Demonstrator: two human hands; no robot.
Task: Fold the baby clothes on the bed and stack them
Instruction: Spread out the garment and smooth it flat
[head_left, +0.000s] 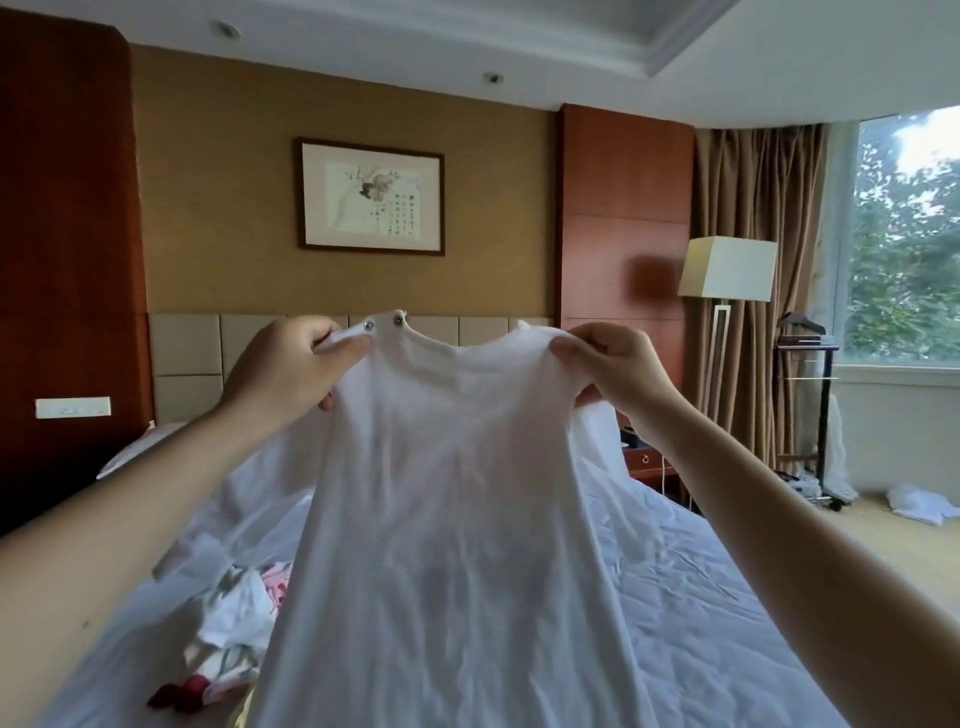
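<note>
The person holds a white baby top up in the air above the bed. The left hand pinches one shoulder and the right hand pinches the other, so the top hangs down flat. Two small snaps sit by the neck. A heap of more clothes lies on the bed. To do this step well, the person should hold both hands level, lay the top smooth on a bare part of the bed away from the heap, then fold it.
</note>
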